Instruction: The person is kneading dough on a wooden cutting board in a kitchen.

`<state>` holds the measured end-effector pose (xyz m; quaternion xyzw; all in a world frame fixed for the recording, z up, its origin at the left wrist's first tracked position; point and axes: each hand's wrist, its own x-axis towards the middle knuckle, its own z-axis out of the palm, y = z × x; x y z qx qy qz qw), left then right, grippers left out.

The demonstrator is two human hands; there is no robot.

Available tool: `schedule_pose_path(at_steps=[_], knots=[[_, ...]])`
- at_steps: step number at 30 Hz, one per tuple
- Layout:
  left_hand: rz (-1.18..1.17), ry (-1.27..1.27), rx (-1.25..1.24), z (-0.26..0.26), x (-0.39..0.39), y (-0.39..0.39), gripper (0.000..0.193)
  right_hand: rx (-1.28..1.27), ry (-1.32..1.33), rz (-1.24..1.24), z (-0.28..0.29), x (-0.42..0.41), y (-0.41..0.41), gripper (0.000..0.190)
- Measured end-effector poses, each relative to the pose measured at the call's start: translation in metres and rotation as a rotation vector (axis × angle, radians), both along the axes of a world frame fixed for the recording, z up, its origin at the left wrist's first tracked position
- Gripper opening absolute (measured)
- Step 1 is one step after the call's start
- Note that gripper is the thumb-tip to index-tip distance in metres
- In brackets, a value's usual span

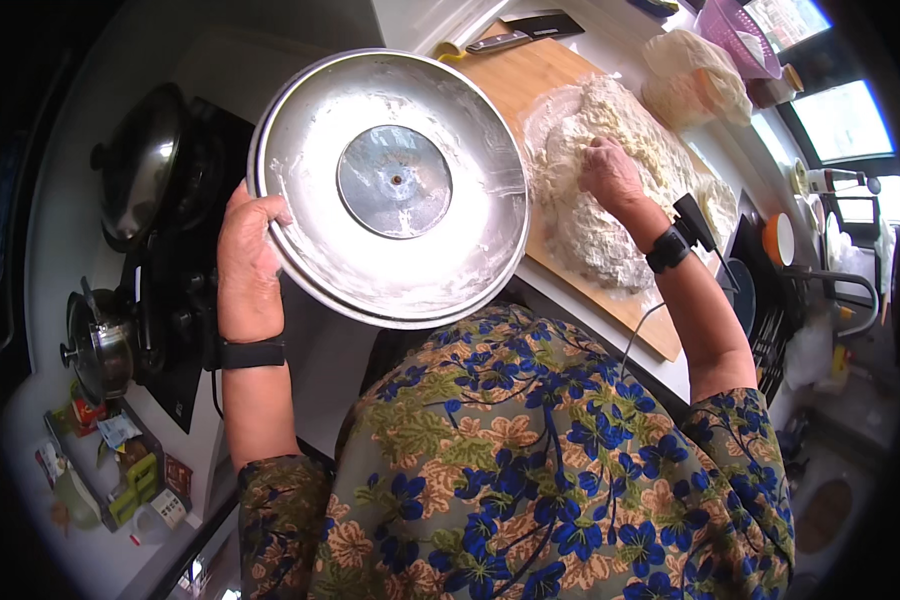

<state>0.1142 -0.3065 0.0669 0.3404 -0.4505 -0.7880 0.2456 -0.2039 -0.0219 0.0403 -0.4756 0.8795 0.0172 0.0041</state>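
Observation:
My left hand grips the rim of a large steel bowl, thumb on the inside edge. The bowl is tilted toward me. Its inner wall carries smears of flour, and a round metal disc sits at its centre. Over a wooden board, my right hand rests with curled fingers against a wide heap of floury, shaggy dough. The fingertips are hidden, so whether they pinch any dough is unclear. Both wrists wear black straps.
A cleaver lies at the board's far end. Beyond the board are a plastic bag and a purple colander. To the left, a lidded pan and a pot stand on a black hob. A faucet is at right.

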Motion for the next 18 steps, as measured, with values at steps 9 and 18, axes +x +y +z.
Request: schedule_pose_path(at_steps=[9, 18], knots=[[-0.013, 0.014, -0.001, 0.002, -0.004, 0.001, 0.049, -0.078, 0.019, -0.190, 0.005, -0.023, 0.013, 0.016], [-0.011, -0.002, 0.014, 0.012, -0.010, 0.004, 0.052, -0.277, 0.133, -0.024, -0.011, -0.032, 0.029, 0.019]])
